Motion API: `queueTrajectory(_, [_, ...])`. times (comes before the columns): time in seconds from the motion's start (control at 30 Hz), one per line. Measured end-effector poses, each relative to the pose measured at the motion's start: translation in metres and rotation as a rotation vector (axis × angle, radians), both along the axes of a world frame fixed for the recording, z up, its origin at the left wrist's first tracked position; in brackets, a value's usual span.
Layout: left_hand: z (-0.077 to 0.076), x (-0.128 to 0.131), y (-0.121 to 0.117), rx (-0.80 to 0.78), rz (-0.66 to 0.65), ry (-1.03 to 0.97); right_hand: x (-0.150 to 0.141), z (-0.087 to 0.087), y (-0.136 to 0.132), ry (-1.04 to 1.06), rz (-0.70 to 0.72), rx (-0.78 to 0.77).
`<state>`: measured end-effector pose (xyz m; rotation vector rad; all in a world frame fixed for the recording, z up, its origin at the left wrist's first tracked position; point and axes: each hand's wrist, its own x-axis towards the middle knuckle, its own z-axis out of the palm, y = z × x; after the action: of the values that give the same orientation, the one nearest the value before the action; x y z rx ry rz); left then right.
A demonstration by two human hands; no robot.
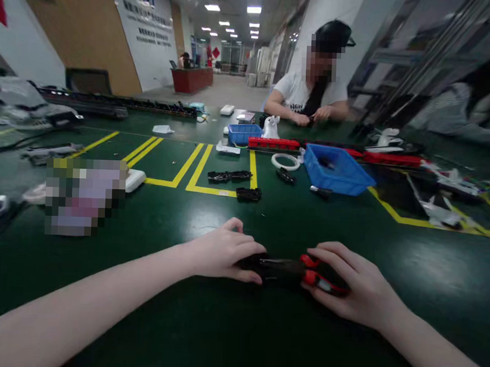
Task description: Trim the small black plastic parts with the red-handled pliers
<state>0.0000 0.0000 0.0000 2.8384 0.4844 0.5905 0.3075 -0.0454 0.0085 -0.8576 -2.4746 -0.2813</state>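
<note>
My left hand is closed around the near end of a dark black part, its thumb below and fingers above. In my right hand are pliers with red-and-black handles, the fingers curled over the grips. The pliers' head points left toward the black part; dark colours and blur hide whether their jaws touch it. Farther up the table lie a long black piece, a short black piece and another small black piece.
Beyond my hands stand a blue bin and a smaller blue tray, with a roll of white tape between. Red strips run behind. Yellow tape lines mark the green table. A co-worker sits opposite.
</note>
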Motion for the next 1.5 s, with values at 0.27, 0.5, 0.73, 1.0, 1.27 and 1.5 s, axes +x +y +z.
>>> queueTrajectory(0.27, [0.0064, 0.0024, -0.0007, -0.065, 0.008, 0.063, 0.0001, 0.0024, -0.0006, -0.022, -0.020, 0.079])
queueTrajectory(0.5, [0.0049, 0.0031, 0.0015, -0.070, 0.038, 0.107, 0.0010, 0.0029, 0.0023, -0.054, -0.058, 0.134])
queueTrajectory(0.73, [0.0075, 0.0026, 0.0012, -0.037, 0.018, 0.131, -0.0001, 0.0047, 0.0032, -0.065, -0.076, 0.171])
queueTrajectory(1.0, [0.0090, 0.0016, 0.0000, -0.102, 0.012, 0.056, 0.0006, 0.0026, 0.0039, -0.052, -0.093, 0.149])
queueTrajectory(1.27, [0.0077, -0.0001, 0.0028, -0.194, -0.014, -0.004, 0.0008, -0.0022, 0.0052, -0.090, -0.075, 0.056])
queueTrajectory(1.5, [0.0049, -0.0015, 0.0024, -0.177, -0.005, -0.049, 0.0000, 0.0000, 0.0011, -0.082, -0.050, 0.065])
